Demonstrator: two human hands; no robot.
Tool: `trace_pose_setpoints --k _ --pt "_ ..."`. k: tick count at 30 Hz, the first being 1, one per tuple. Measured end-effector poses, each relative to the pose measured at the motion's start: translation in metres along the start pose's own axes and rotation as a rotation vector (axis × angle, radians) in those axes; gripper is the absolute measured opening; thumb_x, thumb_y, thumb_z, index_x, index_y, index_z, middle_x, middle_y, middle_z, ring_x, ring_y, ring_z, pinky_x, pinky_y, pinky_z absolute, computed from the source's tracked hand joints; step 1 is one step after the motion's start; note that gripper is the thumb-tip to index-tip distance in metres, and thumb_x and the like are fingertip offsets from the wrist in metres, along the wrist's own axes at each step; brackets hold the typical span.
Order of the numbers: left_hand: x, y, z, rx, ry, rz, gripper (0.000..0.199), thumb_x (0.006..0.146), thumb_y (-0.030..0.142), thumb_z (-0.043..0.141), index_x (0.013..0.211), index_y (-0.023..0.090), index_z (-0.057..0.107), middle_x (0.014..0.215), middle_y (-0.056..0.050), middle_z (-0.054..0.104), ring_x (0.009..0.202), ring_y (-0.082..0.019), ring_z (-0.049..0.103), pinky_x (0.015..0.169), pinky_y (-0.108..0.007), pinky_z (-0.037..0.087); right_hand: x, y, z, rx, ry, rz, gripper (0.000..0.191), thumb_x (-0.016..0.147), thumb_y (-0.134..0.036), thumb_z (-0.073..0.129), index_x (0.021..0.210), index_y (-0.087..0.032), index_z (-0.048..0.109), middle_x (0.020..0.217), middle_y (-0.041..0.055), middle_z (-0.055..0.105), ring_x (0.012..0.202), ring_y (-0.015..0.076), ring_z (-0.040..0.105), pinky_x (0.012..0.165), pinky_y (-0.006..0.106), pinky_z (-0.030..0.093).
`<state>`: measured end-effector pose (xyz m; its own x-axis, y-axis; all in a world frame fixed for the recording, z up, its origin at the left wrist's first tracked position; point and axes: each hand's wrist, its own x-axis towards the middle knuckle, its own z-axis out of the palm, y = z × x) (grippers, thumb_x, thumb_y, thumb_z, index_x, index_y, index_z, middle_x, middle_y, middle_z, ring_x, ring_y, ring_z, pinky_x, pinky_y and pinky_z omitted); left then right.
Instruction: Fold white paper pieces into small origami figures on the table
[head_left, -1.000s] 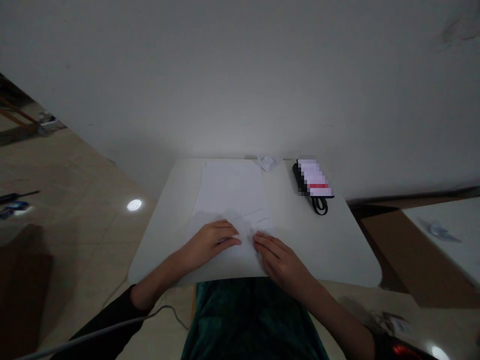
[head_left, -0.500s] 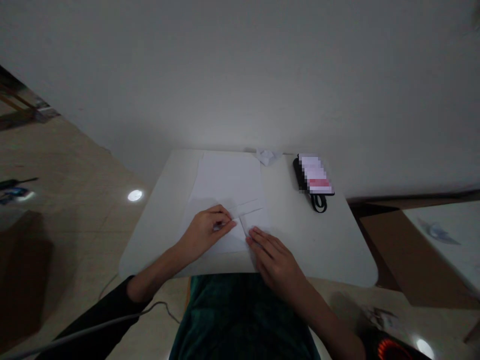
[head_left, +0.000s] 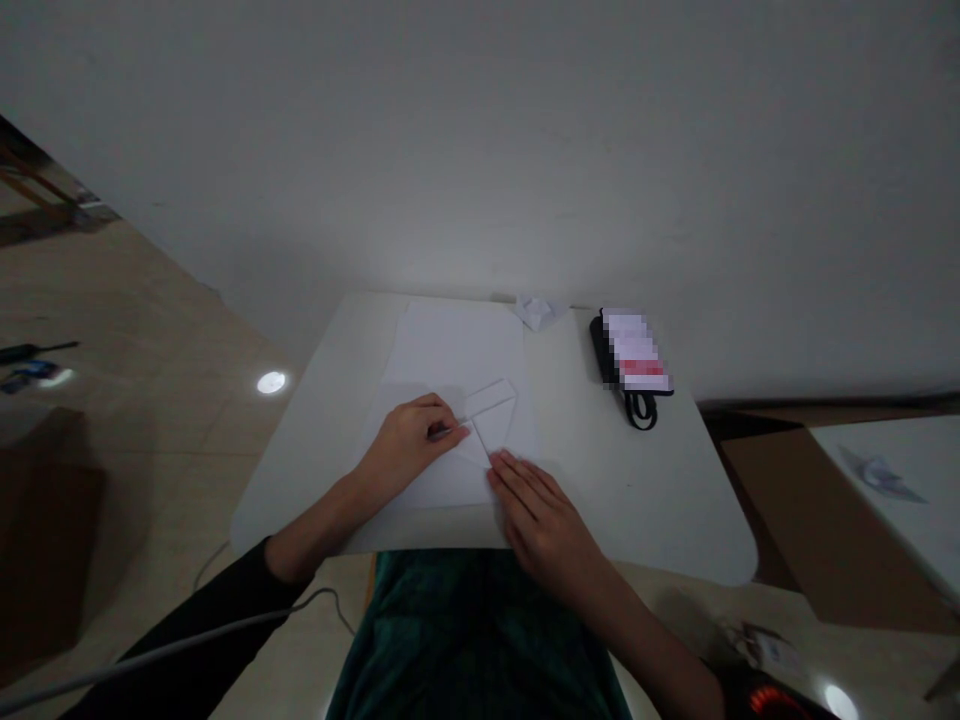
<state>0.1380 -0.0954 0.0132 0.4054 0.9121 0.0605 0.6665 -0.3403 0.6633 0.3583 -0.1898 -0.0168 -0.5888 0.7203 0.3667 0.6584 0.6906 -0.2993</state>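
Note:
A small folded piece of white paper lies over larger white sheets on the white table. My left hand pinches the folded paper's left part between thumb and fingers. My right hand rests at its lower right edge, fingers stretched out together with the tips touching the paper. Crease lines cross the folded paper between both hands. Part of it is hidden under the left fingers.
A phone with a blurred screen lies on a black case with a looped strap at the table's right. A folded paper shape sits at the back edge by the wall. A brown cardboard box stands right of the table.
The folded paper has turned a little, and its right part now shows a pointed outline. Both hands stay on it with only slight movement. The view has shifted slightly.

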Motion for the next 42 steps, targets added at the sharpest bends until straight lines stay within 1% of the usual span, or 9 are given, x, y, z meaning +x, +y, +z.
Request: trace_pose_setpoints --k 6,9,14,18,22,29,35,38,42 --pt "0.003 0.006 -0.002 0.059 -0.002 -0.019 0.028 0.087 0.036 0.059 0.068 0.015 0.064 0.083 -0.002 0.058 0.065 -0.011 0.052 0.063 -0.025 0.041 0.006 0.007 -0.010 0.118 -0.055 0.062 0.042 0.092 -0.013 0.045 0.134 -0.008 0.050 0.142 0.0195 0.047 0.138 0.0260 0.038 0.109 0.044 0.044" --pt "0.004 0.007 -0.003 0.080 -0.011 -0.039 0.027 0.087 0.036 0.058 0.070 0.015 0.064 0.084 -0.002 0.058 0.067 -0.012 0.052 0.064 -0.025 0.041 0.006 0.011 -0.014 0.144 -0.087 0.034 0.044 0.091 -0.013 0.047 0.135 -0.009 0.048 0.146 0.0195 0.042 0.141 0.0263 0.033 0.110 0.046 0.042" --pt "0.003 0.003 -0.002 0.082 -0.016 -0.033 0.028 0.089 0.037 0.054 0.072 0.016 0.061 0.081 -0.002 0.056 0.068 -0.013 0.052 0.064 -0.026 0.041 0.006 0.019 -0.017 0.110 -0.126 -0.022 0.045 0.091 -0.017 0.048 0.136 -0.013 0.047 0.147 0.0182 0.042 0.141 0.0267 0.032 0.110 0.051 0.037" --pt "0.004 -0.003 -0.001 0.030 -0.021 -0.021 0.025 0.088 0.036 0.056 0.072 0.016 0.059 0.082 -0.002 0.054 0.064 -0.012 0.051 0.062 -0.026 0.041 0.007 0.022 -0.020 0.119 -0.167 -0.036 0.045 0.092 -0.020 0.048 0.137 -0.014 0.046 0.148 0.0165 0.041 0.142 0.0262 0.031 0.111 0.051 0.035" --pt "0.005 -0.004 0.000 0.002 -0.019 -0.025 0.022 0.086 0.034 0.059 0.073 0.016 0.057 0.083 -0.001 0.053 0.062 -0.011 0.049 0.061 -0.026 0.042 0.007 0.022 -0.018 0.143 -0.156 -0.016 0.059 0.092 -0.019 0.046 0.148 -0.012 0.028 0.147 0.0163 0.043 0.141 0.0237 0.033 0.112 0.048 0.036" --pt "0.002 0.003 0.002 0.034 0.011 -0.033 0.020 0.088 0.032 0.057 0.076 0.016 0.057 0.087 -0.001 0.054 0.071 -0.013 0.054 0.069 -0.028 0.046 0.006 0.016 -0.012 0.063 -0.137 -0.041 0.052 0.092 -0.015 0.044 0.143 -0.006 0.037 0.147 0.0199 0.041 0.143 0.0269 0.029 0.113 0.047 0.036" --pt "-0.001 0.001 0.005 0.041 0.029 -0.015 0.019 0.090 0.033 0.055 0.079 0.017 0.057 0.089 -0.002 0.054 0.075 -0.013 0.055 0.073 -0.029 0.048 0.003 0.012 -0.010 0.010 -0.176 -0.047 0.057 0.090 -0.013 0.044 0.145 -0.003 0.032 0.151 0.0221 0.035 0.145 0.0300 0.023 0.115 0.049 0.034" --pt "-0.001 -0.002 0.006 0.043 0.038 -0.006 0.019 0.090 0.033 0.055 0.080 0.017 0.057 0.090 -0.002 0.055 0.075 -0.013 0.056 0.074 -0.029 0.049 0.001 0.011 -0.008 0.003 -0.190 -0.044 0.061 0.088 -0.012 0.046 0.147 -0.005 0.030 0.154 0.0213 0.028 0.145 0.0319 0.019 0.114 0.051 0.034" --pt "-0.001 -0.005 0.008 0.042 0.042 0.010 0.020 0.090 0.034 0.055 0.079 0.018 0.057 0.089 -0.002 0.054 0.076 -0.014 0.056 0.073 -0.029 0.050 0.001 0.009 -0.008 0.003 -0.182 -0.034 0.065 0.087 -0.011 0.044 0.149 -0.003 0.025 0.154 0.0212 0.028 0.146 0.0303 0.019 0.115 0.049 0.033"
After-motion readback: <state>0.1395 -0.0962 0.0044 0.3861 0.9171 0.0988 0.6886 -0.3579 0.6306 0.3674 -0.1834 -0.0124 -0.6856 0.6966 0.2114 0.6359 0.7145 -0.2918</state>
